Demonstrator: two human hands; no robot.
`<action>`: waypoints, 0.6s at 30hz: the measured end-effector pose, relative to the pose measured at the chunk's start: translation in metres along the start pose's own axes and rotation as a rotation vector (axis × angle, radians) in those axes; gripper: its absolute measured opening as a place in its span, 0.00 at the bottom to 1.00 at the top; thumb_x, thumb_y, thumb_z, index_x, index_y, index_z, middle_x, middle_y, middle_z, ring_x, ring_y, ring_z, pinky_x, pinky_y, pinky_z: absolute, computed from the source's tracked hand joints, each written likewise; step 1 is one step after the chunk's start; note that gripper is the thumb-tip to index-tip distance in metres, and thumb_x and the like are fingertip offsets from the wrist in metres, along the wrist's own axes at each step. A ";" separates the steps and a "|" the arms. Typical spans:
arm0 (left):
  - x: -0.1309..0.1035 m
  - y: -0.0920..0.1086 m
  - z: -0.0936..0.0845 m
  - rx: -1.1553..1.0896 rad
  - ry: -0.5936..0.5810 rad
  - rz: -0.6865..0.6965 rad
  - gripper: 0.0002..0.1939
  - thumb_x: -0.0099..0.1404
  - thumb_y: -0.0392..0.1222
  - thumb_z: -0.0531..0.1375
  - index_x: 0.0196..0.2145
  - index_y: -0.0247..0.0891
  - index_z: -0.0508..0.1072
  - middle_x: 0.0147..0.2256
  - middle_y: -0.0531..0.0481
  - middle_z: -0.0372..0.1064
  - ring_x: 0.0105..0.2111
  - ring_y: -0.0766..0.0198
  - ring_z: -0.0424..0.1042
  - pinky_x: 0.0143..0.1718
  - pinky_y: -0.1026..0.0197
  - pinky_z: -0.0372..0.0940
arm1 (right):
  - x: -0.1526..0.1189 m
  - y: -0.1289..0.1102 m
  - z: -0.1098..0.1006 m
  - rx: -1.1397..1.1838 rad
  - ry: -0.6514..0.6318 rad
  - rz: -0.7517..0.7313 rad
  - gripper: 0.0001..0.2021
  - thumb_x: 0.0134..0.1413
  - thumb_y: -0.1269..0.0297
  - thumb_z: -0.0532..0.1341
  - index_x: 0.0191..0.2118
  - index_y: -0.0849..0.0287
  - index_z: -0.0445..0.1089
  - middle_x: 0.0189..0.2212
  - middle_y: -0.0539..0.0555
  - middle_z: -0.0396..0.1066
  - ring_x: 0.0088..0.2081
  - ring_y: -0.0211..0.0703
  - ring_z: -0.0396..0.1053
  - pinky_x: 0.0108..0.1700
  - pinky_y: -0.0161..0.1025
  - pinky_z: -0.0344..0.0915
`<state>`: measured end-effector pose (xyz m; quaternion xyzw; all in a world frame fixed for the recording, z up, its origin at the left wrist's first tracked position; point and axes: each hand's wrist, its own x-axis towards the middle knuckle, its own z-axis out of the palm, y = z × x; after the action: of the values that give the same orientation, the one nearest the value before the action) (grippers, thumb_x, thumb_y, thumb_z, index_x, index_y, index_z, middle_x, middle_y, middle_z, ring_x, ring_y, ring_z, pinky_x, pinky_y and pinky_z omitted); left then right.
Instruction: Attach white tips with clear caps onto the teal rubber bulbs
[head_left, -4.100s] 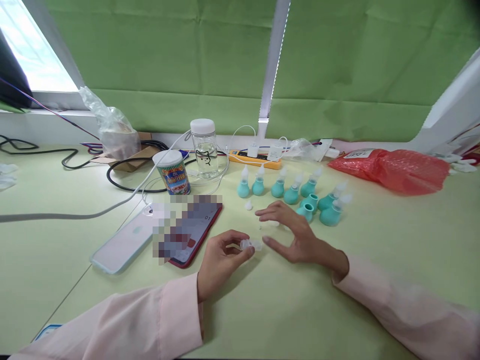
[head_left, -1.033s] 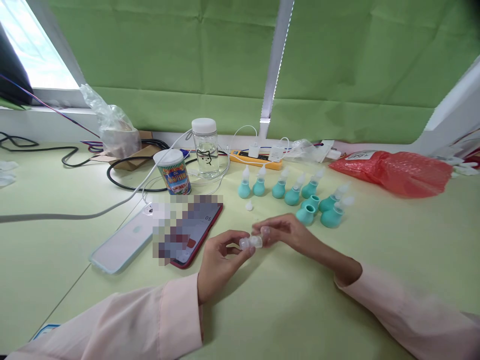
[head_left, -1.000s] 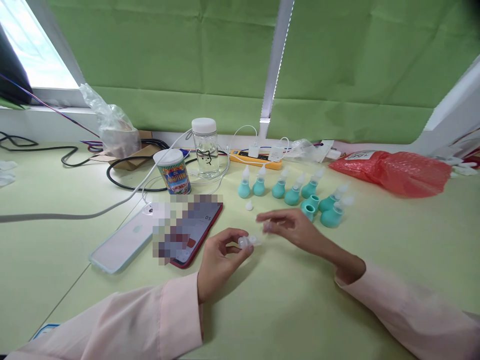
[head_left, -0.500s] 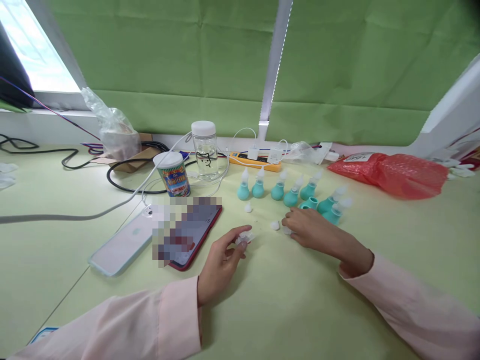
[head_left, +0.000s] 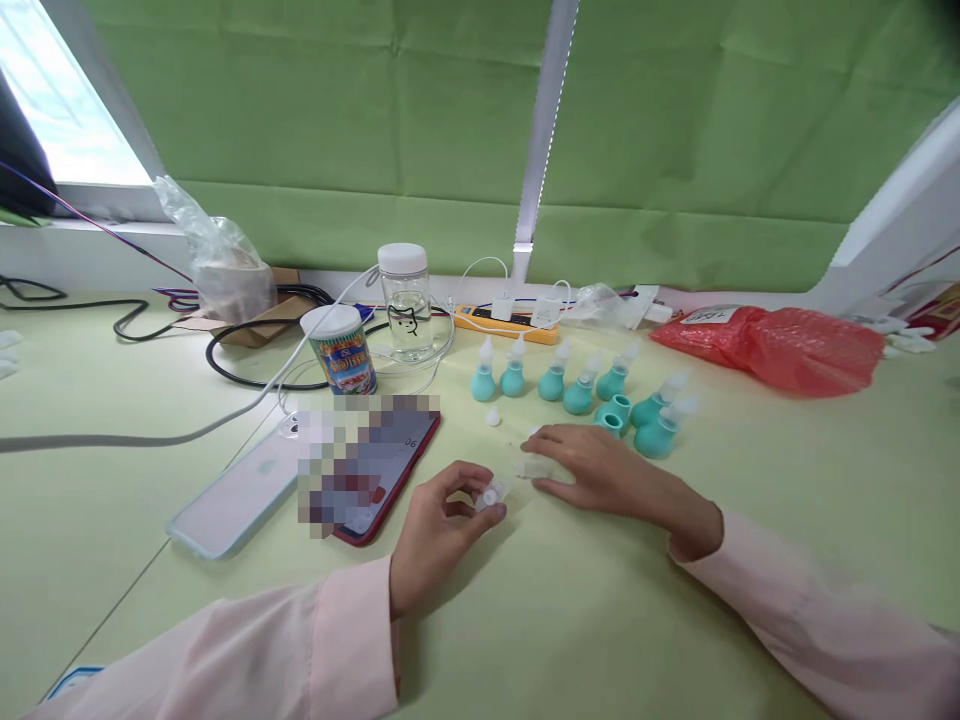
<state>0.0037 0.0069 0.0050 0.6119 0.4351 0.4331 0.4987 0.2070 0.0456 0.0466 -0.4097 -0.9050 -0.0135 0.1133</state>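
Between the thumb and fingers of my left hand (head_left: 450, 535) is a small clear plastic piece (head_left: 492, 494), its round opening facing up. My right hand (head_left: 600, 468), just to the right, pinches a translucent tube-like piece (head_left: 532, 467) close above the table. Behind the hands stand several turquoise bulb nasal aspirators (head_left: 551, 382) with clear necks and whitish tips. Two turquoise bulbs (head_left: 612, 424) among them have open tops and no nozzle. A loose white tip (head_left: 492, 416) stands on the table; another is mostly hidden behind my right fingers.
Left of my hands lie a red-edged phone (head_left: 375, 510) and a phone in a pale case (head_left: 232, 500). Farther back are a noodle cup (head_left: 343, 350), a lidded water bottle (head_left: 405, 305), a yellow power strip (head_left: 510, 326) and cables. A red plastic bag (head_left: 772, 350) lies at the right.
My right hand has moved left and nearer to my left hand, bringing the translucent piece with it. The clear piece in my left hand has turned, showing its round opening.
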 end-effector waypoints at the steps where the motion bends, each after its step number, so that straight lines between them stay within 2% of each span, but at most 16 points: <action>1: 0.000 0.000 0.000 -0.002 -0.006 0.000 0.11 0.55 0.39 0.59 0.37 0.36 0.66 0.31 0.50 0.66 0.30 0.66 0.66 0.29 0.66 0.62 | -0.001 0.005 -0.008 -0.020 0.004 0.004 0.12 0.49 0.62 0.56 0.40 0.59 0.67 0.34 0.55 0.69 0.34 0.44 0.67 0.32 0.37 0.60; 2: 0.000 0.000 0.000 -0.006 -0.014 -0.001 0.13 0.56 0.39 0.58 0.40 0.37 0.65 0.31 0.50 0.66 0.29 0.67 0.66 0.28 0.66 0.63 | -0.003 0.011 -0.018 -0.050 0.016 0.033 0.12 0.50 0.61 0.55 0.39 0.60 0.67 0.34 0.56 0.69 0.34 0.45 0.67 0.32 0.38 0.60; 4: 0.000 0.000 0.000 -0.009 -0.012 0.007 0.16 0.57 0.38 0.57 0.44 0.38 0.63 0.31 0.50 0.66 0.29 0.67 0.66 0.29 0.65 0.63 | -0.008 0.025 -0.036 -0.124 0.003 0.182 0.12 0.49 0.59 0.55 0.35 0.60 0.68 0.29 0.55 0.69 0.30 0.45 0.66 0.30 0.38 0.59; 6: 0.000 -0.001 0.000 -0.010 0.006 0.024 0.15 0.56 0.38 0.58 0.43 0.38 0.64 0.34 0.49 0.66 0.33 0.65 0.67 0.32 0.64 0.64 | -0.012 0.040 -0.045 -0.196 -0.086 0.369 0.13 0.46 0.55 0.56 0.32 0.60 0.68 0.23 0.54 0.67 0.25 0.45 0.65 0.25 0.37 0.56; 8: -0.001 -0.003 0.000 -0.014 0.018 0.030 0.12 0.54 0.38 0.59 0.39 0.37 0.67 0.37 0.47 0.66 0.37 0.62 0.66 0.35 0.63 0.64 | -0.013 0.050 -0.044 -0.237 -0.195 0.460 0.13 0.44 0.54 0.56 0.27 0.60 0.67 0.20 0.53 0.65 0.22 0.44 0.63 0.21 0.36 0.53; 10: -0.001 -0.003 0.000 -0.015 0.004 0.013 0.11 0.54 0.39 0.59 0.37 0.35 0.69 0.37 0.45 0.66 0.37 0.61 0.66 0.36 0.62 0.64 | -0.012 0.054 -0.039 -0.234 -0.269 0.440 0.10 0.44 0.57 0.57 0.23 0.59 0.64 0.19 0.53 0.64 0.21 0.42 0.62 0.20 0.34 0.50; 12: -0.001 -0.002 0.000 -0.003 -0.014 -0.002 0.13 0.56 0.40 0.58 0.39 0.34 0.69 0.35 0.45 0.66 0.35 0.61 0.67 0.33 0.62 0.65 | -0.010 0.052 -0.036 -0.218 -0.285 0.385 0.08 0.43 0.60 0.56 0.21 0.58 0.62 0.19 0.51 0.63 0.21 0.41 0.61 0.19 0.34 0.48; 15: -0.002 0.002 -0.001 0.012 -0.005 0.030 0.17 0.59 0.43 0.55 0.46 0.36 0.65 0.33 0.47 0.65 0.34 0.61 0.67 0.33 0.61 0.65 | -0.009 0.039 -0.042 -0.147 -0.161 0.295 0.05 0.42 0.63 0.56 0.24 0.58 0.62 0.24 0.52 0.65 0.25 0.42 0.63 0.23 0.35 0.53; 18: -0.002 0.005 -0.001 -0.010 0.010 0.096 0.19 0.61 0.43 0.53 0.50 0.39 0.60 0.36 0.46 0.65 0.39 0.60 0.66 0.36 0.60 0.65 | -0.010 0.016 -0.050 0.176 -0.019 0.100 0.08 0.41 0.64 0.57 0.33 0.57 0.63 0.34 0.54 0.67 0.31 0.42 0.64 0.32 0.38 0.60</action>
<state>0.0027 0.0045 0.0095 0.6274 0.4056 0.4618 0.4782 0.2347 0.0428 0.0921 -0.4429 -0.8822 0.0755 0.1406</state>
